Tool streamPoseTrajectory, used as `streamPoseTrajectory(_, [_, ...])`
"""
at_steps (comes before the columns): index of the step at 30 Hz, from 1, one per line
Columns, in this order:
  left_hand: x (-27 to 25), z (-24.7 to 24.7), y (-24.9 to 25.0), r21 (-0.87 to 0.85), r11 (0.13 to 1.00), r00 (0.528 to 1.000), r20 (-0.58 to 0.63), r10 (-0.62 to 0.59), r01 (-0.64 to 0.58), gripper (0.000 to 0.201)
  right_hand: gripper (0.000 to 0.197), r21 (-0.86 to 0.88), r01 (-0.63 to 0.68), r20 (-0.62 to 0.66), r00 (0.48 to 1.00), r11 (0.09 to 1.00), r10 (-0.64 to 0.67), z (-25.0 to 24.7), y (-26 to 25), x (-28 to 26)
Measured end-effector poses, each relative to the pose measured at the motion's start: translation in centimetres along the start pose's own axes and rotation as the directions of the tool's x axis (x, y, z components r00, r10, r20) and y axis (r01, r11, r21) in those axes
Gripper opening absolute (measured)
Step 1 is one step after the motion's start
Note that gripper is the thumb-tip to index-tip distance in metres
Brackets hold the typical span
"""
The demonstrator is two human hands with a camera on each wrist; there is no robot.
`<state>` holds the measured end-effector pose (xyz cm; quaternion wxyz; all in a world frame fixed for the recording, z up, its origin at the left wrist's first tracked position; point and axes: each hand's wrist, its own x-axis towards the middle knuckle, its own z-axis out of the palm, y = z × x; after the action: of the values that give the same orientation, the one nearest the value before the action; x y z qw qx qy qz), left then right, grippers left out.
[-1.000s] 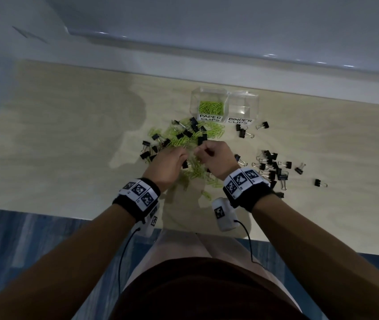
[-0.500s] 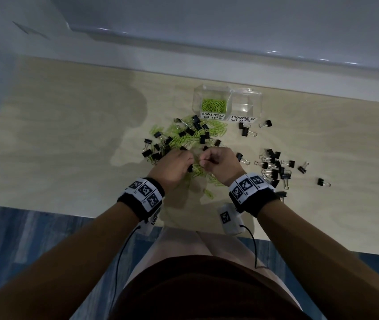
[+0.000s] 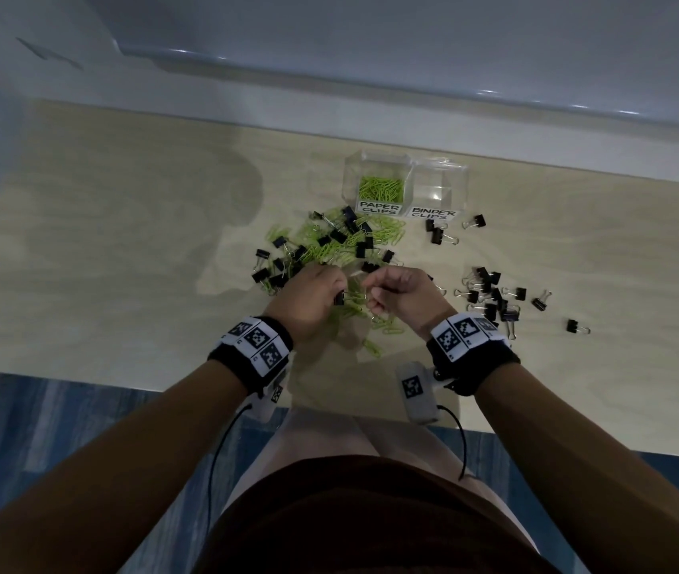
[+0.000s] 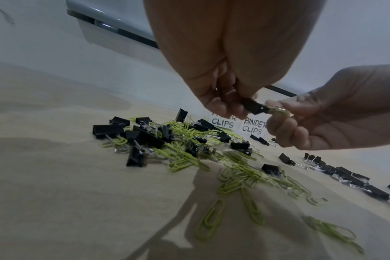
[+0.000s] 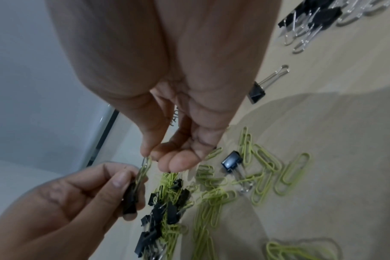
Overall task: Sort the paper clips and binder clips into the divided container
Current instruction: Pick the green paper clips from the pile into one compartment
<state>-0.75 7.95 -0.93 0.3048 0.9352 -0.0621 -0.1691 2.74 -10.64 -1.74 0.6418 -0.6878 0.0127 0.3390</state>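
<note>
My left hand (image 3: 340, 298) pinches a black binder clip (image 4: 254, 107) a little above the table. My right hand (image 3: 371, 292) pinches a green paper clip (image 5: 145, 168) that is hooked onto that binder clip's wire handle. Both hands hover over a mixed pile of green paper clips and black binder clips (image 3: 329, 242). The clear divided container (image 3: 348, 180) stands behind the pile. Its left compartment, labelled PAPER CLIPS, holds green paper clips (image 3: 381, 188). Its right compartment (image 3: 439, 188), labelled BINDER CLIPS, looks empty.
A loose group of black binder clips (image 3: 491, 296) lies to the right of my hands, with single ones (image 3: 577, 326) further out. Three more (image 3: 437, 234) lie in front of the container. The light wooden table (image 3: 122, 242) ends near my knees; a white wall runs behind.
Both hands drew slightly back toward me from the pile, still together, with the binder clip and paper clip held between them.
</note>
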Motion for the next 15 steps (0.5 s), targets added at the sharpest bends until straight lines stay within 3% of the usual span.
streamPoseTrajectory(4, [0.0,0.5,0.2,-0.006,1.0,0.998,-0.065,-0.009,0.008,0.023,0.023,-0.001,0.041,-0.03,0.999,0.999,-0.041,-0.1,0.2,-0.3])
streamPoseTrajectory(10, [0.2,1.0,0.5,-0.005,0.999,0.996,-0.068,-0.052,0.052,0.022,0.025,-0.131,0.089,-0.074,0.992,0.987,-0.099,0.1,0.2,-0.5])
streamPoseTrajectory(15, [0.3,1.3,0.5,0.014,0.997,0.992,-0.097,-0.08,0.082,0.022,0.029,-0.422,0.073,-0.081,0.99,0.904,-0.118,0.5,0.1,-0.5])
